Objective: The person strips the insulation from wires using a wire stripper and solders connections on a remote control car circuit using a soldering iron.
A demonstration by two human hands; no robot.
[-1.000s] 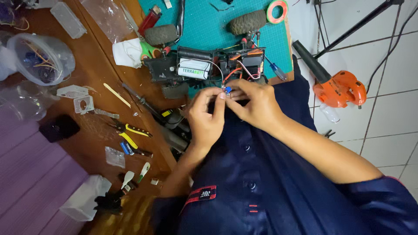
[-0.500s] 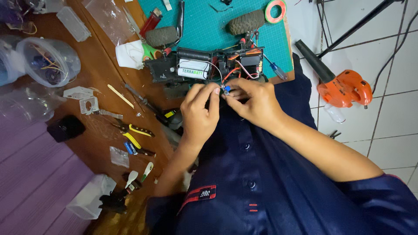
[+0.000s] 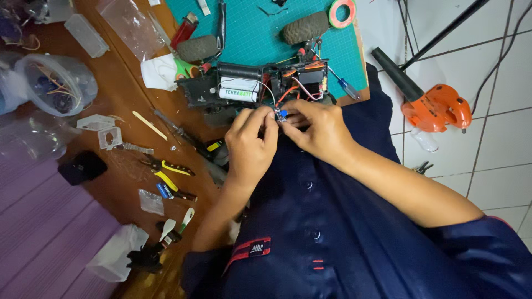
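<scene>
Both hands meet over the near edge of a black model car chassis [image 3: 244, 88] that lies on a green cutting mat [image 3: 260, 33]. My left hand [image 3: 249, 147] and my right hand [image 3: 321, 130] pinch a small blue connector [image 3: 282, 114] between their fingertips. Red and white wires [image 3: 291, 91] run from it back into the chassis. A battery pack with a white label [image 3: 239, 91] sits in the chassis. My dark blue shirt [image 3: 332, 232] fills the lower frame.
Two loose tyres [image 3: 307, 26] [image 3: 198, 49], a roll of red tape [image 3: 342, 12] and a blue-handled screwdriver [image 3: 346, 84] lie on the mat. The wooden table [image 3: 119, 105] holds yellow pliers [image 3: 166, 166], a plastic tub [image 3: 55, 83] and small bags. An orange blower [image 3: 438, 108] lies on the tiled floor.
Both hands stay pinched together on the blue connector at the chassis edge. The fingers shift only slightly and the view drifts a little.
</scene>
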